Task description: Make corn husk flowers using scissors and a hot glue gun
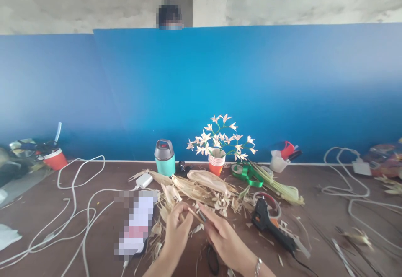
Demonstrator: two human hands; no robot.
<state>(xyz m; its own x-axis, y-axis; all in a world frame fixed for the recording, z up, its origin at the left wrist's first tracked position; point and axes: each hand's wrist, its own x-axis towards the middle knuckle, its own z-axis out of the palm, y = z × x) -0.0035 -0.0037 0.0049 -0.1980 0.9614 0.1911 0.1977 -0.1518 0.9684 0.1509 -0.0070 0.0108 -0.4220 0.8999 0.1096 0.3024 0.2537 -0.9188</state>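
Low in the middle, my left hand (178,224) pinches a thin pale strip of dried husk (195,216). Close beside it, my right hand (223,233) is closed on scissors; a short grey blade (201,214) shows at the fingertips, and a black handle loop (212,260) hangs below the palm. The strip's far end meets the right fingers, and whether the blade touches it I cannot tell. Just beyond both hands lie dried corn husks (191,190) and small cut husk petals (222,201). Behind them, husk flowers on green stems (216,138) stand in stacked paper cups (216,161).
A black glue gun (271,226) lies right, near green ribbon (251,174) and a stalk bundle (279,187). A phone (136,224) and white cables (83,214) are left. A teal flask (165,159) stands before the blue partition (157,88); a person's head (169,15) shows behind it.
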